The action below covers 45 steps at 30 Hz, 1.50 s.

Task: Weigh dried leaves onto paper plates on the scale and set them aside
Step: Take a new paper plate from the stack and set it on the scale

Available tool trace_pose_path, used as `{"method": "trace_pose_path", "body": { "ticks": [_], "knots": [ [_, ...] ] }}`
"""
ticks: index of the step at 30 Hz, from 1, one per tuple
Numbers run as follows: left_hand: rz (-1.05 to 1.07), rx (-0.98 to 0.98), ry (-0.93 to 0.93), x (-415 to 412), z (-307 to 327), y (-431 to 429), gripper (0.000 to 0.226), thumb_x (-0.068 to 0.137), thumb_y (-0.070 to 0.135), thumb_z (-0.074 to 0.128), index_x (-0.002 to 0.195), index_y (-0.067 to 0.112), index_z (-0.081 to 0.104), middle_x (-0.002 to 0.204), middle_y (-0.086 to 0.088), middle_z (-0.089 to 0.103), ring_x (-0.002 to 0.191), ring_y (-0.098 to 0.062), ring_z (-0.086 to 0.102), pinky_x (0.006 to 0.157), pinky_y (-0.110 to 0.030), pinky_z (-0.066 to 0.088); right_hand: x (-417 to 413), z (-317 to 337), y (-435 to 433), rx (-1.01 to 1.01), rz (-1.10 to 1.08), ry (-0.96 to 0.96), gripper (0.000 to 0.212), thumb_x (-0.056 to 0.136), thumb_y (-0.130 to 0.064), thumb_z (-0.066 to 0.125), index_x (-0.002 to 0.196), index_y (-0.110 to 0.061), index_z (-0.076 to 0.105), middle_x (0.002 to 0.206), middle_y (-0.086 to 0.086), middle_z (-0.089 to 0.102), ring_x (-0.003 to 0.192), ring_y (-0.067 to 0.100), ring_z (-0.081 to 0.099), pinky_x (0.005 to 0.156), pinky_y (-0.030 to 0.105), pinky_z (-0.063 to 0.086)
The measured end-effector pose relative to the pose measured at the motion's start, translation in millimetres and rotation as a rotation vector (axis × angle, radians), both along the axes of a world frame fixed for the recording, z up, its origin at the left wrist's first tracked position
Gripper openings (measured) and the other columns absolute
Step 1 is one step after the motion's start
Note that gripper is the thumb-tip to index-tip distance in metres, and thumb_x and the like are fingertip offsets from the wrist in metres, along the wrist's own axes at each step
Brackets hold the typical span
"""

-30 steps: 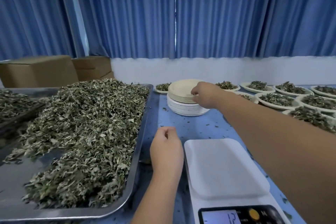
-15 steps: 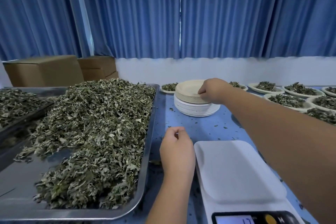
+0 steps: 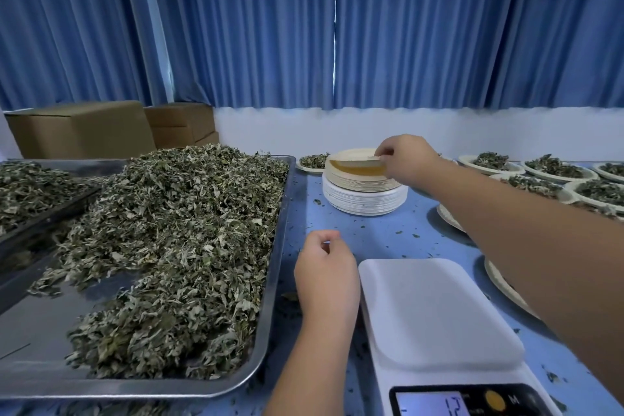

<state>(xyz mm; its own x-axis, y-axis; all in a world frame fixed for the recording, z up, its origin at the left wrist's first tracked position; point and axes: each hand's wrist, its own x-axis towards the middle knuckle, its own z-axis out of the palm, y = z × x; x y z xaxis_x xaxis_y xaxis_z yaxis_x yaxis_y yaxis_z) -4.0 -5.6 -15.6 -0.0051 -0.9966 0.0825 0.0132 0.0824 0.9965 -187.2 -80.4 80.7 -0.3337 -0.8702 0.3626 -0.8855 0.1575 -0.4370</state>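
Note:
A stack of paper plates (image 3: 364,194), tan ones above white ones, stands at the table's middle back. My right hand (image 3: 407,159) pinches the rim of the top plate (image 3: 354,164) and tilts it up off the stack. My left hand (image 3: 326,275) hovers loosely curled and holds nothing, between the metal tray (image 3: 266,331) heaped with dried leaves (image 3: 175,240) and the white scale (image 3: 435,314). The scale's platform is bare and its display (image 3: 434,405) is lit.
Several plates filled with leaves (image 3: 553,169) line the back right. Two more plates (image 3: 503,284) lie partly hidden under my right forearm. A second tray of leaves (image 3: 30,189) and cardboard boxes (image 3: 81,128) sit at the left. Leaf crumbs dot the blue table (image 3: 388,233).
My right hand has lifted the near edge of the top plate off the stack. My left hand stays in place by the scale.

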Motion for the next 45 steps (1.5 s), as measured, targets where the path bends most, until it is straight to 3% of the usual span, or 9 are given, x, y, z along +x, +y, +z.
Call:
{"method": "trace_pose_path", "body": {
  "ticks": [5,12,16,19,22,27,31,39,45],
  "knots": [
    [0.003,-0.021,0.025,1.8,1.9,3.2,0.021,0.091,0.012,0.047,0.095,0.027,0.062,0.063,0.007,0.051,0.050,-0.012,0.040,0.055,-0.030,0.033,-0.6,-8.4,22.4,-0.230,0.004,-0.244,0.020,0.091,-0.015,0.052,0.101,-0.017,0.069,0.098,-0.001,0.068,0.084,0.014,0.057,0.059,0.017,0.038],
    [0.014,-0.057,0.054,6.2,8.2,8.1,0.024,0.092,0.012,0.046,0.096,0.026,0.064,0.063,0.008,0.056,0.050,-0.007,0.048,0.050,-0.025,0.038,19.6,-27.0,90.0,-0.446,0.080,-0.589,0.019,0.086,-0.018,0.056,0.079,-0.029,0.070,0.075,-0.009,0.071,0.080,0.015,0.071,0.076,0.032,0.055],
    [-0.009,-0.119,0.017,5.0,11.0,16.2,0.025,0.098,0.027,0.044,0.101,0.022,0.068,0.093,0.008,0.066,0.092,-0.016,0.061,0.086,-0.036,0.049,23.0,-43.9,135.6,-0.457,0.126,-0.749,0.019,0.087,-0.018,0.058,0.083,-0.028,0.074,0.082,0.001,0.073,0.071,0.013,0.070,0.064,0.026,0.053],
    [0.000,-0.023,0.111,4.7,14.0,18.3,0.034,0.101,0.037,0.039,0.091,0.020,0.068,0.085,0.003,0.065,0.078,-0.014,0.060,0.073,-0.034,0.046,16.9,-56.2,165.2,-0.431,0.131,-0.735,0.019,0.089,-0.017,0.060,0.086,-0.029,0.075,0.080,-0.001,0.073,0.073,0.016,0.070,0.074,0.032,0.054],
    [-0.013,-0.005,0.115,7.2,15.1,19.4,0.040,0.100,0.038,0.040,0.082,0.019,0.070,0.075,0.002,0.066,0.060,-0.008,0.056,0.061,-0.029,0.042,10.2,-66.6,188.3,-0.398,0.132,-0.674,0.019,0.091,-0.018,0.061,0.087,-0.031,0.074,0.082,-0.006,0.072,0.064,0.008,0.065,0.059,0.020,0.050],
    [-0.084,-0.062,-0.069,9.5,11.4,23.6,0.030,0.093,0.023,0.053,0.066,0.012,0.063,0.070,-0.002,0.060,0.075,-0.022,0.055,0.075,-0.035,0.045,3.8,-78.2,207.6,-0.322,0.125,-0.648,0.026,0.091,-0.012,0.061,0.084,-0.033,0.074,0.080,0.000,0.068,0.059,0.008,0.055,0.053,0.017,0.045],
    [-0.104,-0.042,-0.145,13.1,14.2,31.9,0.025,0.092,0.017,0.053,0.109,0.013,0.071,0.110,-0.010,0.070,0.108,-0.028,0.062,0.098,-0.044,0.049,4.2,-76.0,215.1,-0.272,0.148,-0.617,0.028,0.089,-0.002,0.060,0.087,-0.027,0.074,0.085,-0.004,0.070,0.054,0.005,0.048,0.047,0.012,0.038],
    [-0.054,-0.196,-0.485,19.2,10.9,36.4,0.021,0.094,0.028,0.050,0.109,0.027,0.064,0.083,0.005,0.061,0.073,-0.012,0.059,0.060,-0.027,0.042,-0.7,-75.3,220.0,-0.139,0.189,-0.541,0.034,0.089,0.003,0.053,0.104,-0.024,0.067,0.052,-0.034,0.054,0.037,0.003,0.035,0.039,0.012,0.030],
    [0.012,-0.234,-0.755,22.2,9.0,35.5,0.023,0.095,0.049,0.038,0.096,0.035,0.056,0.090,0.005,0.059,0.083,-0.023,0.060,0.066,-0.033,0.046,-7.9,-75.2,220.4,-0.144,0.095,-0.454,0.033,0.090,-0.012,0.057,0.116,-0.032,0.063,0.111,-0.022,0.062,0.053,-0.010,0.049,0.050,0.007,0.034]
  ]
}}
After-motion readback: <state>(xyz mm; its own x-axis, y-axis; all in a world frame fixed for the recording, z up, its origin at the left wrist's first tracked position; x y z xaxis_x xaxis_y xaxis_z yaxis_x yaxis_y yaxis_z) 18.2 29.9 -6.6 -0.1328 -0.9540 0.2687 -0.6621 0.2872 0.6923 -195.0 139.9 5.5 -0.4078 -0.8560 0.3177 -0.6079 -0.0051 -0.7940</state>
